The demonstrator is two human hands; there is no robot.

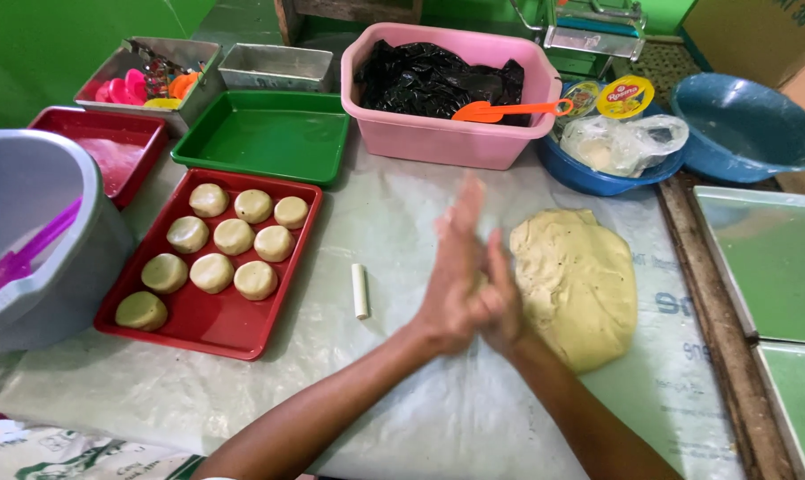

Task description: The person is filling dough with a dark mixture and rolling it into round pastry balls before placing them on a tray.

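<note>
Bare forearms and hands (no sleeves)

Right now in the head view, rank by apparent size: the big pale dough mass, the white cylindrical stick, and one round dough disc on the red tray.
1. Pale dough mass
2. Round dough disc
3. White cylindrical stick

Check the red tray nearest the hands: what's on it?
The red tray holds ten flattened dough rounds in rows, with bare space at its near right end. Their undersides are hidden. Both hands are pressed together beside it, apart from it.
</note>
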